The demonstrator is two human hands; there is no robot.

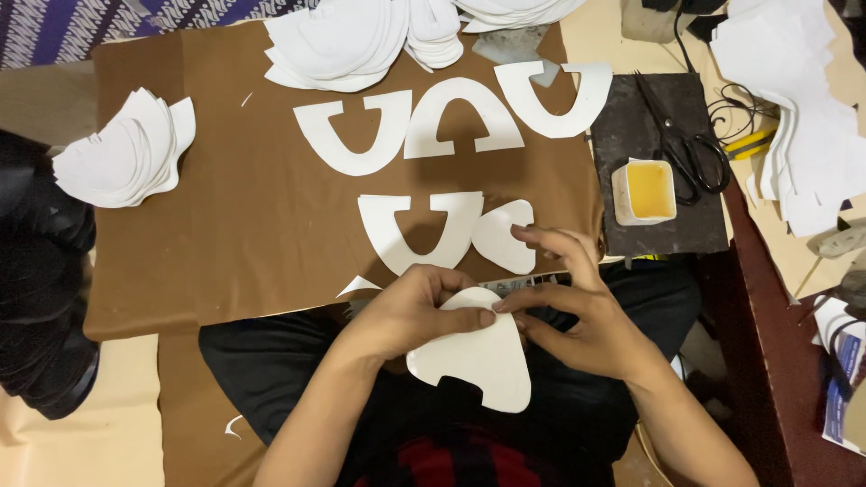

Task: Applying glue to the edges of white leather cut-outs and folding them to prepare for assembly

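A broad brown sheet (271,207) covers the work surface ahead of the person, who sits with their lap just under its near edge. Beyond the grip lie white U-shaped cut-outs (424,225), with stacks of rounded white pieces (126,153) farther off to the left and at the far edge. To the right of the grip sits a dark mat (663,230) bearing a small tub of yellow glue (646,191) and black scissors (690,149).

Over the lap, both hands pinch the top of a white rounded-triangle piece (478,356). The left hand (410,311) closes thumb and fingers on its upper edge; the right hand (577,316) meets it there, fingertips touching the same edge, other fingers spread. The piece's long axis runs from the grip down toward the body, slightly rightward.
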